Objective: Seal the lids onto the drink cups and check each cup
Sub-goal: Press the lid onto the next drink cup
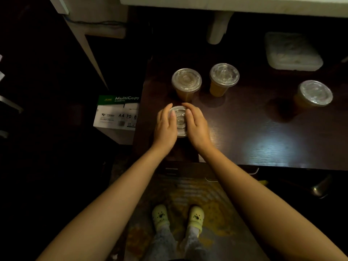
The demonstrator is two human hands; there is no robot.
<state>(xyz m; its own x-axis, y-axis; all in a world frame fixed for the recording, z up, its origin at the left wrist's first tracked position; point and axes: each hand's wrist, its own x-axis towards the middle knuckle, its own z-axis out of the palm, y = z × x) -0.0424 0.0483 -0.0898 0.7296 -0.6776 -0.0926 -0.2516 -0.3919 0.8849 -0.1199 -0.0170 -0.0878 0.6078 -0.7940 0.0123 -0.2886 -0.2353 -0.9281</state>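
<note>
A drink cup with a clear plastic lid (179,120) stands near the front left of the dark wooden table (263,132). My left hand (165,127) lies on the lid's left side and my right hand (197,127) on its right side, fingers curved over the rim. The cup body under the lid is hidden by my hands. Three other lidded cups of brown drink stand farther back: one (186,82) just behind my hands, one (224,77) to its right, and one (313,95) at the far right.
A lidded white plastic container (292,51) sits at the back right of the table. A box of A4 copy paper (117,113) stands on the floor left of the table. A white counter edge (226,4) runs along the top.
</note>
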